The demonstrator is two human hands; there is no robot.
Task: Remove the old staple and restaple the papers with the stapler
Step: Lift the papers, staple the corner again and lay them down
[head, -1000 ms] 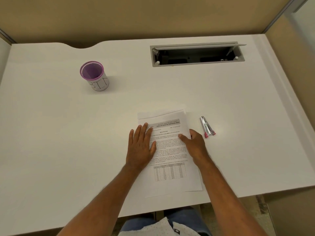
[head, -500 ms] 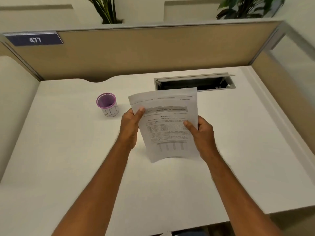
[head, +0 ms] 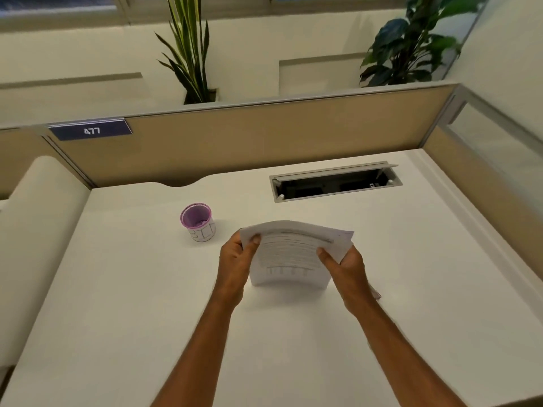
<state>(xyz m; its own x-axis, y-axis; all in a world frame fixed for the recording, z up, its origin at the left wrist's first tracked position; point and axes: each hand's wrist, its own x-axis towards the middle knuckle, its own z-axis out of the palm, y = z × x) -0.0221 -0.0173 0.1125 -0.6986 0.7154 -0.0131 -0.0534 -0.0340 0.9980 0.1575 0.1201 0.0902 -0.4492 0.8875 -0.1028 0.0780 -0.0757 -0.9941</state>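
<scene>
Since a second ago the papers (head: 293,254) have come up off the desk (head: 117,289), where both palms were pressing them flat; now they're held in the air, top edge tipped away and bowed into an arch. View has also tilted up, so the partition and plants show.

Left to right:
- Purple cup (head: 197,221) stands on the desk, left of the hands, apart from everything.
- Left hand (head: 236,259) pinches the sheets' upper-left corner, thumb on the printed face, fingers behind.
- Papers sit between the two hands, above the desk, lower edge just over or touching the surface; can't tell which.
- Right hand (head: 346,268) clamps the right edge, thumb on top.
- Stapler (head: 376,293): only a pink-tipped sliver shows behind the right wrist, on the desk. Mostly hidden.
- Open cable tray (head: 335,183) further back.

Handling: thin stack, light, floppy, already sagging under its own weight. It tears easily at the staple. The staple itself is too small to see; probably the upper-left corner under the left thumb. My call: hold close to that corner, keep the sheets square, pry gently so the hole doesn't rip.
</scene>
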